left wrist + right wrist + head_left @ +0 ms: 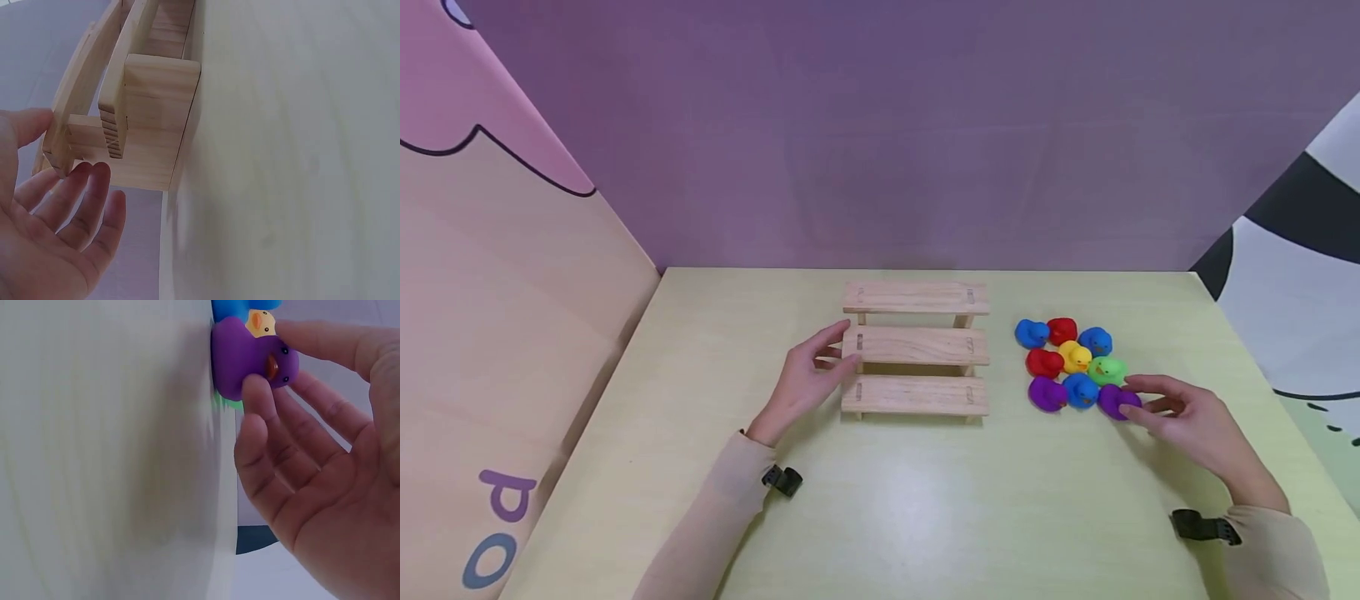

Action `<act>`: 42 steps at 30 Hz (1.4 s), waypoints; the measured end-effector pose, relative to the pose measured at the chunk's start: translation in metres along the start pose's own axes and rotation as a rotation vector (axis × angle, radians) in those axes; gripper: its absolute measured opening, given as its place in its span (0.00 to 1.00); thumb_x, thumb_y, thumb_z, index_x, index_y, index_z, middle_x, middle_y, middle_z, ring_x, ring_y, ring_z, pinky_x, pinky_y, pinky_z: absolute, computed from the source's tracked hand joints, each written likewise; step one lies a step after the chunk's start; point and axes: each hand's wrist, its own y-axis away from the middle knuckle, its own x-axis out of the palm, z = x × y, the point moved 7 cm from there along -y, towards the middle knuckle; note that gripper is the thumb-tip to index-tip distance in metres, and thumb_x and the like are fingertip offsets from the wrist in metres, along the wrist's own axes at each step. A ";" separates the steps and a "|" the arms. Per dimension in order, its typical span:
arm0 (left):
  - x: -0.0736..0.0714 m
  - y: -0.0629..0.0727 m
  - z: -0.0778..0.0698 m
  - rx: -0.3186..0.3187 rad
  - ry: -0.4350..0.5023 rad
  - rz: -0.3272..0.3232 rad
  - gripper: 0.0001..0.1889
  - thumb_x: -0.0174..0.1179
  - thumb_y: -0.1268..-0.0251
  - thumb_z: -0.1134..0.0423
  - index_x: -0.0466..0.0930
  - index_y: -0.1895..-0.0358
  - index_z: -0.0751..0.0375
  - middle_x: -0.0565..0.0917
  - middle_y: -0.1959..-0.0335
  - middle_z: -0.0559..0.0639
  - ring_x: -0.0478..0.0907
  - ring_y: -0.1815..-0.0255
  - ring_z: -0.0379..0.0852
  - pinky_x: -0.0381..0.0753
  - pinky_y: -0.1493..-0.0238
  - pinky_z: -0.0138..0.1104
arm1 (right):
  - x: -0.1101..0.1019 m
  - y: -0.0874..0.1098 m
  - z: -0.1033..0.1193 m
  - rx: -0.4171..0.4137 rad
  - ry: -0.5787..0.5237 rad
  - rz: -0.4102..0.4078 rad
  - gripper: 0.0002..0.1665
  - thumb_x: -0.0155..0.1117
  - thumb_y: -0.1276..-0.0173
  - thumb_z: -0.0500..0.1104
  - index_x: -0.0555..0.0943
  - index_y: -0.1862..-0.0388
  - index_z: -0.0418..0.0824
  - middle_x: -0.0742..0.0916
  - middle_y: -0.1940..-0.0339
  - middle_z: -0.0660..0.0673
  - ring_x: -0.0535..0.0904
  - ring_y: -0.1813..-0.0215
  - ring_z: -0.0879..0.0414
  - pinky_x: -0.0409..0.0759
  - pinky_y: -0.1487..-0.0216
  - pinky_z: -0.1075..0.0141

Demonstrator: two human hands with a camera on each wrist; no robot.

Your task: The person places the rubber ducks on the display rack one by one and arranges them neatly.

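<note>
Duck (1114,403), front-right purple, pinched in right hand (1197,427); left hand (808,377) grips middle shelf (917,345) end. Lift straight up, clear of blue duck (1081,390).

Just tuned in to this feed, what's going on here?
A person's right hand pinches a purple duck at the near right corner of a group of nine ducks. They sit on the table, right of the wooden rack. The left hand holds the left end of the rack's middle step.
</note>
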 end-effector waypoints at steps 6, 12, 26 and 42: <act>0.002 -0.001 -0.001 -0.019 -0.021 -0.001 0.30 0.67 0.25 0.53 0.74 0.22 0.47 0.83 0.33 0.58 0.85 0.44 0.54 0.86 0.42 0.49 | -0.002 0.001 -0.002 -0.008 -0.010 0.008 0.34 0.74 0.27 0.56 0.80 0.30 0.40 0.77 0.53 0.83 0.79 0.58 0.80 0.83 0.62 0.70; 0.001 -0.001 -0.002 -0.014 -0.033 -0.009 0.29 0.65 0.23 0.53 0.74 0.22 0.49 0.83 0.34 0.60 0.86 0.45 0.56 0.87 0.42 0.49 | -0.002 0.000 -0.002 -0.027 -0.015 0.010 0.32 0.74 0.27 0.54 0.81 0.31 0.39 0.78 0.53 0.83 0.80 0.57 0.81 0.82 0.60 0.73; -0.002 -0.005 -0.003 0.013 -0.032 -0.014 0.29 0.68 0.25 0.56 0.76 0.24 0.56 0.83 0.32 0.56 0.84 0.44 0.54 0.85 0.43 0.45 | -0.013 0.002 0.009 0.005 0.026 -0.011 0.27 0.74 0.26 0.51 0.85 0.35 0.37 0.93 0.50 0.41 0.81 0.61 0.77 0.78 0.63 0.72; -0.005 -0.006 -0.006 0.034 -0.067 -0.034 0.25 0.70 0.27 0.55 0.82 0.29 0.52 0.84 0.32 0.51 0.84 0.44 0.52 0.86 0.44 0.47 | -0.030 -0.005 0.051 -0.004 -0.057 -0.209 0.29 0.74 0.27 0.56 0.85 0.35 0.41 0.89 0.68 0.66 0.83 0.65 0.67 0.77 0.66 0.70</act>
